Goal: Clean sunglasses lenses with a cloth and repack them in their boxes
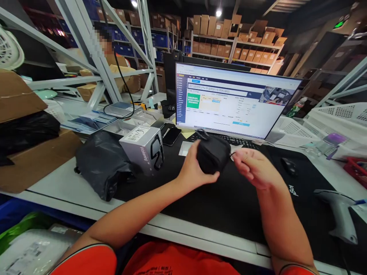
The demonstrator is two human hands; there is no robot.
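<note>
A small black zip case with a loop on top is held above the dark desk mat. My left hand wraps around its left side and underside, with the thumb along the bottom. At the case's right edge, my right hand is closed in a pinch on a thin dark cord or zip pull. Left of my hands stands a grey and white product box with a dark looped item pictured on it. A crumpled dark plastic bag lies beside that box.
Behind the hands are a monitor, a keyboard and a phone. A mouse and a barcode scanner lie to the right. Cardboard covers the left desk end. Another person is beyond the metal frame.
</note>
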